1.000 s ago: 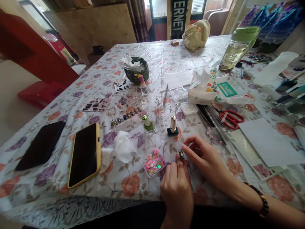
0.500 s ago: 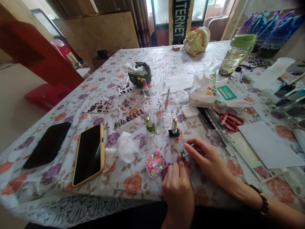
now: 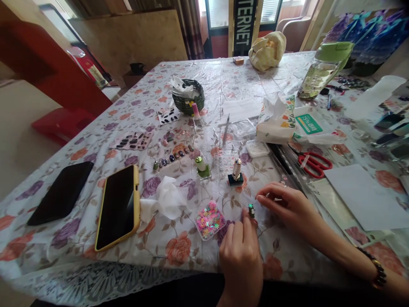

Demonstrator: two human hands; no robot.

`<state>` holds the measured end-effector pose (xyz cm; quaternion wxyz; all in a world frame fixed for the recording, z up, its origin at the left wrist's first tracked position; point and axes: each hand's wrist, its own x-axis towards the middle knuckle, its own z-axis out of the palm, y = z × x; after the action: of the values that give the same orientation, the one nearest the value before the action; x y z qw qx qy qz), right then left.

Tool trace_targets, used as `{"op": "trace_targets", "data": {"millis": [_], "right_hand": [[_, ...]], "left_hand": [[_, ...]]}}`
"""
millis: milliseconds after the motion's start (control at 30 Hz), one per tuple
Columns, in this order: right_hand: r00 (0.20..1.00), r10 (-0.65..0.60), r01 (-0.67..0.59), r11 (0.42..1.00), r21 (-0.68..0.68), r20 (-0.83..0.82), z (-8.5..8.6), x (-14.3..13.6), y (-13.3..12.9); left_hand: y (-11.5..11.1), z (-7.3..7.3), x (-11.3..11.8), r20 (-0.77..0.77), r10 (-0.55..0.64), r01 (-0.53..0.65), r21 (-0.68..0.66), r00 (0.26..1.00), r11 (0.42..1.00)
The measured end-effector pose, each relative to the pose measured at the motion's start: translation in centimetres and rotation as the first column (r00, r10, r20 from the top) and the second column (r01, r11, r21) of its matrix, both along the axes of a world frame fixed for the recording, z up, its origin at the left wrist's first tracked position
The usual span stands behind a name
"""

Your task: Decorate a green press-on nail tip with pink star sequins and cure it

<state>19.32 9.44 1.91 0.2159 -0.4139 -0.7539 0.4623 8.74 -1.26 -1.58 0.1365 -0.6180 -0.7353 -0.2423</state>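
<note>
Green nail tip (image 3: 252,211) at the left hand's (image 3: 240,248) fingertips, just left of the right hand (image 3: 286,204).

It sits above the desk (image 3: 150,250) at the far end of the left grip, which looks closed on it between index finger and thumb, though the contact is partly hidden. Its long axis runs away from the person, leaning slightly left, with a teal flower sequin (image 3: 251,205) at the far end. The right fingertips are nearly together, a little farther away and apart from it; whether they pinch anything tiny, I cannot tell. The sequin box (image 3: 209,220) lies left of the nail tip, the dark green polish bottle (image 3: 235,178) beyond it.
</note>
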Motion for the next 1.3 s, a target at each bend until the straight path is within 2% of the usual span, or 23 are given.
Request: {"op": "trace_targets", "data": {"millis": [200, 333, 433, 600, 733, 867, 967, 1067, 1200, 1300], "right_hand": [[0.996, -0.076, 0.071, 0.992, -0.104, -0.047, 1.0, -0.1, -0.5], [0.99, -0.118, 0.107, 0.984, -0.144, -0.072, 1.3, 0.8, -0.8], [0.987, -0.148, 0.136, 0.974, -0.183, -0.056, 0.9, 1.7, -1.3], [0.997, -0.075, 0.075, 0.99, -0.116, 0.002, -0.2, 2.2, -2.1], [0.999, -0.036, 0.036, 0.998, -0.058, 0.015, -0.6, 2.2, -2.5], [0.999, -0.049, 0.048, 0.997, -0.054, -0.004, -0.3, 2.6, -2.6], [0.994, -0.11, 0.11, 0.994, 0.01, 0.0, 0.5, 3.6, -1.7], [0.979, -0.177, 0.162, 0.976, 0.149, 0.1, 1.4, 5.1, -0.2], [0.948, -0.151, 0.03, 0.918, 0.396, 0.278, 1.7, 7.3, 1.5], [0.93, -0.068, -0.122, 0.871, 0.477, 0.362, 1.3, 8.5, 2.2]], "left_hand": [[0.1, 0.2, 0.0, 0.109, 0.033, -0.03, -0.036, 0.994, 0.999], [-0.1, 0.2, -0.2, 0.039, 0.005, -0.003, -0.055, 0.999, 0.998], [-0.4, 0.3, -0.4, -0.039, -0.004, 0.003, -0.041, 0.999, 0.999], [-0.5, 0.5, -0.7, -0.101, -0.013, 0.009, -0.043, 0.995, 0.999], [-0.3, 0.4, -0.7, -0.016, -0.003, 0.003, -0.013, 1.0, 1.0], [-0.1, 0.4, -0.6, 0.0, 0.006, -0.006, -0.023, 1.0, 1.0], [0.0, 0.3, -0.4, -0.037, 0.005, -0.004, 0.027, 0.999, 1.0], [-0.1, 0.1, -0.4, -0.052, -0.006, 0.009, 0.049, 0.999, 0.999], [-0.1, 0.1, -0.5, -0.036, -0.015, 0.015, 0.004, 0.999, 1.0], [0.0, 0.2, -0.5, -0.015, -0.009, 0.009, 0.018, 1.0, 1.0]]}}
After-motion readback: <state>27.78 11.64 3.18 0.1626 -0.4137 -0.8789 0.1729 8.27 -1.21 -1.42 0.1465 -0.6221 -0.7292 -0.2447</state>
